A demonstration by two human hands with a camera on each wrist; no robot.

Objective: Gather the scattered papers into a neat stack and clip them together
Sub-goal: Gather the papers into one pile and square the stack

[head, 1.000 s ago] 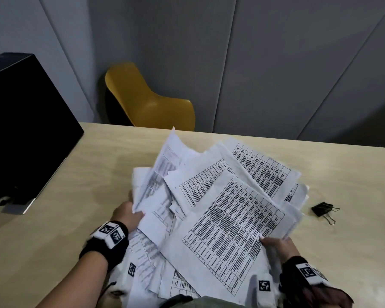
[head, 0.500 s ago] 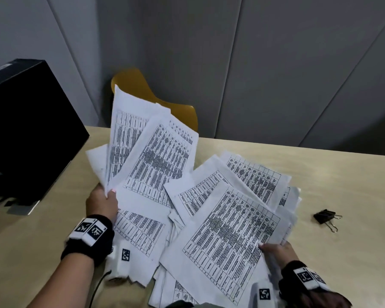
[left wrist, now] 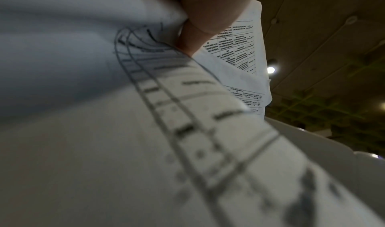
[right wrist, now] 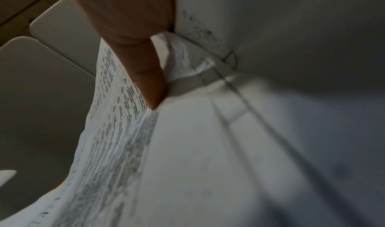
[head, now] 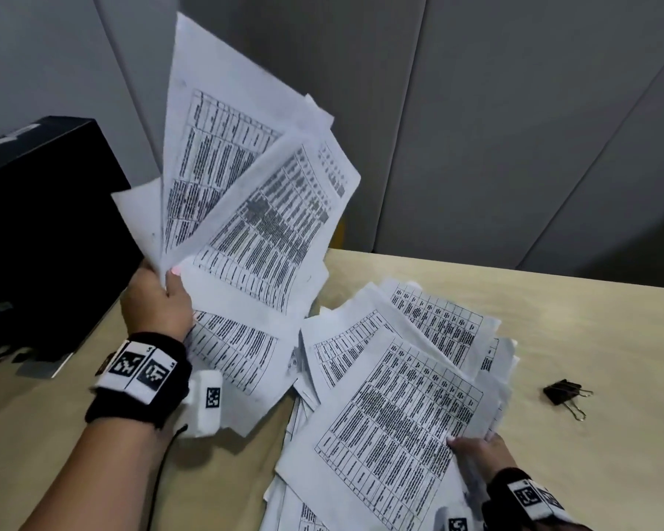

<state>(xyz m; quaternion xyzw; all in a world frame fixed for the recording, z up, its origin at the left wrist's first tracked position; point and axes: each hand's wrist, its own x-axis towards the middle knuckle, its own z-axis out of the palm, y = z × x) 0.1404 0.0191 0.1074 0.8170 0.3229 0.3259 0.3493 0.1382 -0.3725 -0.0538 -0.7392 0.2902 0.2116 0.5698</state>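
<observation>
Papers (head: 403,412) are split into 2 bunches, as I read it from the head view. My left hand (head: 158,297) pinches a fan (head: 254,193) of several sheets by a lower corner and holds it up off the table (head: 591,327), thumb on the printed face, fingers behind; the left wrist view shows a finger (left wrist: 198,37) pressed into the sheets. My right hand (head: 480,454) grips the near right edge of the other bunch, which lies splayed and crooked on the table; in the right wrist view a finger (right wrist: 145,75) lies along the layered edges.

I judge these sheets light, thin and floppy. Held by 1 corner the fan droops and spreads, and loose pages could slide out, since paper on paper is slippery. Creasing at the pinch is a risk. A better hold, I think, is along 2 opposite long edges with both hands, so the bundle can be stood on edge and tapped square on the table.

Clip (head: 564,392) lies on the table, right of the pile and apart from it, untouched. It should bite only once the edges are flush.
</observation>
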